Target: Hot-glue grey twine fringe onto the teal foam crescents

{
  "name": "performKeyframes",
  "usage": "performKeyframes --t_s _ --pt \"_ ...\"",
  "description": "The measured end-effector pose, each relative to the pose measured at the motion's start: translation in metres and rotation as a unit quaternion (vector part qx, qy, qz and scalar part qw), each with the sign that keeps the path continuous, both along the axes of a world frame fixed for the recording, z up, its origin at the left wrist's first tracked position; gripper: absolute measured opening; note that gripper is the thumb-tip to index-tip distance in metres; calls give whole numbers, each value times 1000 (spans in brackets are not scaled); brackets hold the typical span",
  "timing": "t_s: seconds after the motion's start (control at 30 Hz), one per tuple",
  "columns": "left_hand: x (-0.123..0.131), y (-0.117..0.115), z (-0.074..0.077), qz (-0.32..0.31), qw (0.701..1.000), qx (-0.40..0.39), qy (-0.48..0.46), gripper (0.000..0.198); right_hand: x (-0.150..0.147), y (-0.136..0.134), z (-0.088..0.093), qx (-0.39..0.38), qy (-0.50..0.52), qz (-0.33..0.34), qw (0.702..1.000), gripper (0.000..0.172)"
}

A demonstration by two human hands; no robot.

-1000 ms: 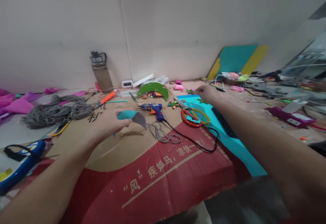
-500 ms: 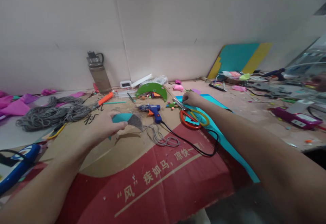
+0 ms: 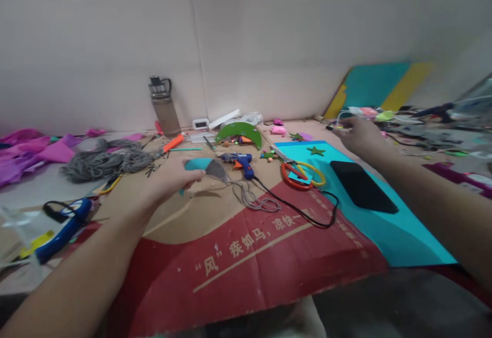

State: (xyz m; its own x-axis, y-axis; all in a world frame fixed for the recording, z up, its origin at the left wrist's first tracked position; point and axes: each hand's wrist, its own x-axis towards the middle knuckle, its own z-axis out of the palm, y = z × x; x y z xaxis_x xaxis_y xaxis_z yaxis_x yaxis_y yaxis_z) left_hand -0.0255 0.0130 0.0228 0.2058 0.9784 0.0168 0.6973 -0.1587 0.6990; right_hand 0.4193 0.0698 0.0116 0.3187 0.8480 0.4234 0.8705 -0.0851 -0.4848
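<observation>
My left hand (image 3: 172, 178) is closed on a teal and grey curved foam piece (image 3: 205, 166), held just above the cardboard sheet (image 3: 238, 256). My right hand (image 3: 359, 134) reaches to the far right, beyond the cyan foam sheet (image 3: 403, 235), with its fingers curled near small pink and green bits (image 3: 367, 113); what it grips, if anything, is hidden. A black phone (image 3: 363, 193) lies on the cyan sheet, with a green star (image 3: 315, 150) beyond it. Red and yellow scissors (image 3: 302, 173) rest at the sheet's left edge.
A blue glue gun (image 3: 241, 162) with its black cord lies mid-table beside a grey cord loop (image 3: 255, 201). A green arch (image 3: 239, 133), a water bottle (image 3: 164, 106), a grey rope bundle (image 3: 105, 159), pink scraps (image 3: 26, 151) and leaning foam boards (image 3: 380, 88) ring the back. A cardboard wall stands behind.
My right hand has left the scissors' blades and moved right and farther back, uncovering the phone and the star. My left hand keeps hold of the foam piece. The view has swung slightly left.
</observation>
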Motion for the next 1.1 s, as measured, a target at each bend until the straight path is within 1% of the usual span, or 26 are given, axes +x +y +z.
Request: performKeyframes --t_s 0.03,0.07,0.13,0.17,0.2,0.23,0.27,0.3,0.33,0.4,0.5,0.6,0.73,0.83,0.93,1.03,1.1 --pt "0 0 0 -2 1000 -1 -10 19 -26 -5 2 24 23 21 999 28" --pt "0 -1 -1 0 1000 6 -30 19 -57 -10 4 28 46 75 996 31" --pt "0 -1 -1 -7 999 -7 -51 18 -123 -22 5 33 86 197 976 31" --pt "0 -2 -1 -6 998 -7 -58 16 -154 -28 5 32 117 294 948 32" --pt "0 -2 0 -1 998 -8 -59 15 -183 -34 5 23 141 378 915 33" --pt "0 -3 0 1 998 -8 -61 15 -207 -38 3 0 146 441 886 35" --pt "0 -4 1 3 998 -7 -62 14 -225 -42 1 -19 145 475 868 36" --pt "1 -5 3 4 998 -6 -60 14 -239 -44 -1 -34 142 480 865 34" --pt "1 -6 4 4 998 -5 -57 14 -248 -45 -4 -44 143 470 870 28" --pt "1 -7 6 4 999 -3 -36 13 -254 -44 -8 -34 147 436 887 20" --pt "2 -9 7 4 1000 5 -10 12 -251 -43 -13 29 136 406 903 12" --pt "4 -11 7 -3 1000 12 -9 11 -247 -46 -14 83 123 392 908 9" --pt "9 -14 9 5 1000 11 1 10 -246 -50 -13 128 139 388 902 6" --pt "12 -16 10 10 1000 17 11 13 -245 -52 -12 119 137 385 905 7" --pt "12 -15 8 -4 999 32 7 15 -244 -52 -9 97 140 374 912 10" --pt "10 -13 6 -14 999 28 -8 17 -244 -53 -7 55 187 367 910 15" --pt "9 -12 4 -19 999 10 -26 17 -244 -52 -6 20 235 365 901 18"
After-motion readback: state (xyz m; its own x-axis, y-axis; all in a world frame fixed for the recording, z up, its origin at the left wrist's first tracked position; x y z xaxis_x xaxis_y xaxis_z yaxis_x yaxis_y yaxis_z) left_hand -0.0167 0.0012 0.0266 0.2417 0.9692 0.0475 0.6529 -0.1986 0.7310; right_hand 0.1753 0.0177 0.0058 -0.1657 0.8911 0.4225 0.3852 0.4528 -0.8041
